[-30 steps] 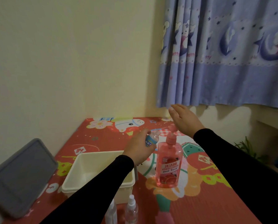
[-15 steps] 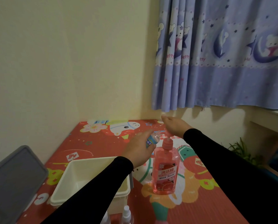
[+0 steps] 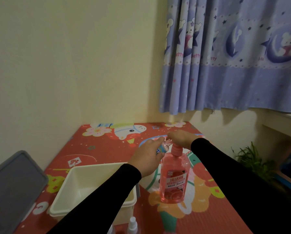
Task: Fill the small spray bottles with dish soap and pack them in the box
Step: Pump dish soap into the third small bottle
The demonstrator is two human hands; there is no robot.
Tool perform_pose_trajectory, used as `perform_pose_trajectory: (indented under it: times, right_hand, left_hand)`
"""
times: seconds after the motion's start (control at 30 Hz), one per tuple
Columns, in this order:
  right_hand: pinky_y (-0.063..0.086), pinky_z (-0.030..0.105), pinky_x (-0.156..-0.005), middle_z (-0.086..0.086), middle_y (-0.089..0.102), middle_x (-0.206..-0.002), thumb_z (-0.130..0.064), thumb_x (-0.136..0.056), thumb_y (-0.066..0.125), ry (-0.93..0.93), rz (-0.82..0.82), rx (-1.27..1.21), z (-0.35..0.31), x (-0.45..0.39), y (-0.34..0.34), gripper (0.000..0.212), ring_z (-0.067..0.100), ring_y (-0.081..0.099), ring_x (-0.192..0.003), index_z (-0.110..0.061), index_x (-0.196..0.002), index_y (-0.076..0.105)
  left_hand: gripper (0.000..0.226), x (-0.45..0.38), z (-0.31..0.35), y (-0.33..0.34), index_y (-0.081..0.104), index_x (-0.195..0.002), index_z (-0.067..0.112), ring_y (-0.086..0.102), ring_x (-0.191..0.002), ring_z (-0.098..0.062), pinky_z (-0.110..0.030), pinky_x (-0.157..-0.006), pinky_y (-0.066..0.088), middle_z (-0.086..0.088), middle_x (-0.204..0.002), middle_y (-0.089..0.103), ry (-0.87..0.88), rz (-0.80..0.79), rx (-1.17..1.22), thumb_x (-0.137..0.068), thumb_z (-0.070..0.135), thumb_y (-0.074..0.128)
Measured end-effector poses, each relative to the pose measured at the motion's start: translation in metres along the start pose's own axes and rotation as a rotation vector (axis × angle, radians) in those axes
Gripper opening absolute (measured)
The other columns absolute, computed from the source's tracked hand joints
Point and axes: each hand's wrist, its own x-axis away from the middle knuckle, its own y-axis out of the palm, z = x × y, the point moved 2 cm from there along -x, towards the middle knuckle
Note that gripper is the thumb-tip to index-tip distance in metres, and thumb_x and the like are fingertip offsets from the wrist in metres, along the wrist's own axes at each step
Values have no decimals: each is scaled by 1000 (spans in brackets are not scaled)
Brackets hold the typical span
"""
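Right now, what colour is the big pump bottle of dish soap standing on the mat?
Pink, see-through pump bottle with a pink pump; the head view shows it.

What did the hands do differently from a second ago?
The right hand came down from above onto the pink soap bottle's pump. The left hand kept holding the small bottle by the spout. The white box stayed put.

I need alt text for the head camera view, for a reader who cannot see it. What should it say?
A person's right hand rests on the pump of a pink dish soap bottle while the left hand holds a small spray bottle at its nozzle. An empty cream box and a grey lid sit left on the red patterned table.
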Motion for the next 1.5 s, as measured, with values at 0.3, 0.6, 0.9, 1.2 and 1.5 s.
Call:
perform_pose_trajectory:
  times: [0.3,0.6,0.9,1.2,1.5]
  right_hand:
    - [38,33,-100,18,52,-136,-31,-104,29,-100,101,-130,-8,17,-20,45,28,51,-112,-4,-134,50]
    - [34,38,-108,17,43,-147,-8,-101,31,-65,54,3,3,4,-1,42,31,44,-132,-6,-142,39]
    - [30,33,-108,10,45,-146,-40,-103,25,-183,114,-12,-3,9,-21,50,25,42,-133,-14,-138,50]
    - [33,41,-109,17,42,-147,-15,-102,29,-180,22,224,6,3,0,42,33,44,-131,-9,-143,37]
    - [31,33,-105,7,45,-147,-43,-102,19,-239,124,113,3,1,-19,53,24,43,-132,-19,-139,48]
  left_hand:
    - [54,-5,0,-8,27,-150,29,36,-135,-19,-24,-102,27,-2,-148,38,2,12,51,-100,33,47]
    - [54,1,-2,3,26,-150,28,39,-131,-23,-30,-101,34,-6,-144,41,-7,-24,29,-100,33,46]
    - [53,-3,2,-11,26,-150,29,38,-134,-21,-28,-103,31,-2,-149,36,9,-16,37,-101,33,45]
    - [55,2,0,0,23,-151,26,36,-135,-23,-32,-104,32,-7,-149,36,-1,-67,5,-101,33,45]
    - [54,-4,5,-13,24,-151,25,35,-136,-19,-24,-100,28,-3,-150,36,27,-45,-9,-101,33,44]
